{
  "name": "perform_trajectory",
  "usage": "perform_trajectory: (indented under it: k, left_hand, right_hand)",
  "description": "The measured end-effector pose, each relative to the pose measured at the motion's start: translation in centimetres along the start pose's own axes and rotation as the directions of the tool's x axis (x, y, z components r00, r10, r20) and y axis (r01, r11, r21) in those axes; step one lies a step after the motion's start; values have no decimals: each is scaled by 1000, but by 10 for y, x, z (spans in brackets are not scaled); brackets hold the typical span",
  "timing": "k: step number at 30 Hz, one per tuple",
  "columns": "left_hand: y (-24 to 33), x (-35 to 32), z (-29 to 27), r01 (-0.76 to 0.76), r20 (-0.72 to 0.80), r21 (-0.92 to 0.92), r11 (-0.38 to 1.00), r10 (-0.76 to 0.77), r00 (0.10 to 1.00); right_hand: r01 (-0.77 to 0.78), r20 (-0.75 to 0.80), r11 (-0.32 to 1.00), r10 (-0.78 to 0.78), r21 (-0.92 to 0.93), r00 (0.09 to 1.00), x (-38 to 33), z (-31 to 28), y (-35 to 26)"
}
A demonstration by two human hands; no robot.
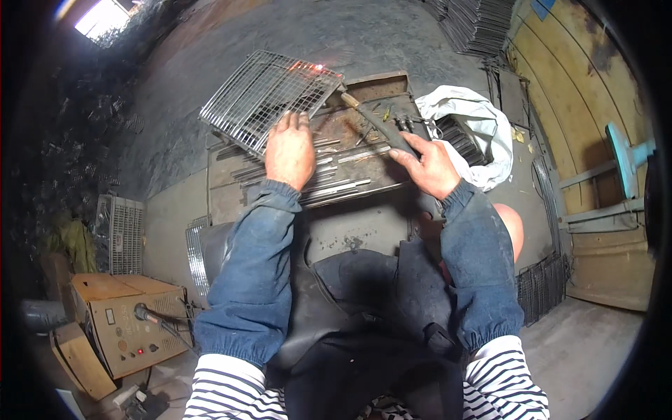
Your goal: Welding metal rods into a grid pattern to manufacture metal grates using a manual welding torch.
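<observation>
A box-like wire rack point(245, 98) of thin metal rods stands tilted at the far left of a low metal worktable point(381, 85). My left hand point(289, 150) is closed on the rack's near side, fingers together over the wires; its thumb is hidden. Wrapped round a dark, thick handle is my right hand point(430, 164). That handle belongs to what looks like a welding electrode holder point(378, 124), pointing up and left to the rack's right corner. Near its tip, a spot on the rack's far edge glows orange. Loose metal rods point(343, 187) lie beneath and beside my left hand.
A white sack point(497, 129) with dark rods inside stands right of the worktable. Small tools point(388, 113) lie on the tabletop. A welding machine point(129, 322) with a cable is at lower left. Wire panels point(472, 24) are stacked at the far right, near a yellowish wall point(560, 77).
</observation>
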State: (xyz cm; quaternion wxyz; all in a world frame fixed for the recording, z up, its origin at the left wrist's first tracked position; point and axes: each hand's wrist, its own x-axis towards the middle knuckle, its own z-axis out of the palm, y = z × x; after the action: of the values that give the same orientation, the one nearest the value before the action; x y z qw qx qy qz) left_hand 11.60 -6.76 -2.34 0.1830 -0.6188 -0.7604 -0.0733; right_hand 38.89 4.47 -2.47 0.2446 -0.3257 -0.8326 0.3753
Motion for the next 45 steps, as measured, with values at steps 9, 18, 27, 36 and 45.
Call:
perform_trajectory:
  k: [9, 18, 27, 36, 45]
  left_hand:
    - [-18, -18, -25, -25, 79, -64, 998, 30, 996]
    - [-4, 38, -43, 220, 261, -620, 753, -66, 963]
    - [-29, 25, -22, 58, 302, -178, 982, -2, 953]
    - [-17, 33, 14, 8, 129, -32, 999, -4, 992]
    - [-6, 41, 22, 76, 134, 1, 997, -76, 988]
  right_hand:
    - [-107, -24, 992, 108, 71, 994, 16, -2, 6]
    - [37, -160, 982, -7, 187, 987, -3, -16, 12]
    - [108, -31, 993, -107, 40, 994, -1, 0, -6]
    - [135, 39, 991, -135, 1, 990, 10, 28, -6]
    - [159, 26, 987, -159, -17, 987, 19, 42, -3]
